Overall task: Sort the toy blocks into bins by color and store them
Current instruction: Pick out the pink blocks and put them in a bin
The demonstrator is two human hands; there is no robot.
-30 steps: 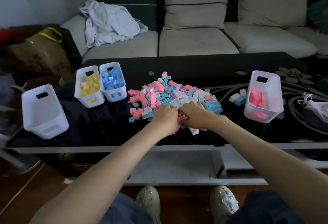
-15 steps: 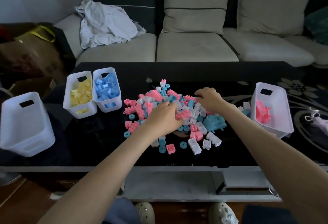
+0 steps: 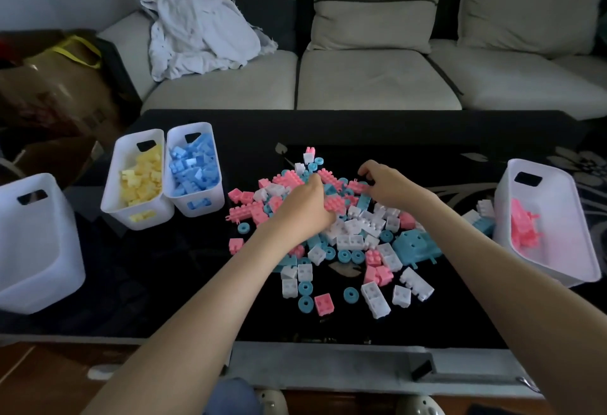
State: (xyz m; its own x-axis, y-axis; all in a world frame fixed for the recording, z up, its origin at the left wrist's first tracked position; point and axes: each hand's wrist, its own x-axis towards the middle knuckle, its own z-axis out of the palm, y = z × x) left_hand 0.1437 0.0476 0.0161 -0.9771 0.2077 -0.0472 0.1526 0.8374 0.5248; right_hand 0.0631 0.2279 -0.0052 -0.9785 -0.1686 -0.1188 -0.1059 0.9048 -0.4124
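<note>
1. Four white bins stand on the black table [image 3: 197, 283]. The largest bin [image 3: 33, 243], far left of the left hand [image 3: 305, 204], is cut off by the frame edge, and its inside is unseen.
2. Right of the right hand [image 3: 391, 184], the pink bin [image 3: 551, 227] holds pink blocks.
3. Left of the left hand, touching side by side, the yellow bin [image 3: 138, 181] holds yellow blocks and the blue bin [image 3: 193, 168] holds blue ones.
4. Both hands curl into the loose pile [image 3: 358, 237] of pink, white and teal blocks. Their fingertips are hidden, so I cannot tell what either grips.

A heap of blocks [image 3: 354, 227] lies at the middle of the table [image 3: 427, 132]. Left of it stands a first bin [image 3: 197, 207], with a second bin [image 3: 138, 220] right against its left side, blocks in both. A third bin [image 3: 36, 250] sits at the left edge, nearer the front. A fourth bin [image 3: 558, 250] at the right edge holds blocks. Behind the table, a sofa [image 3: 371, 79] carries a cloth [image 3: 200, 30].
</note>
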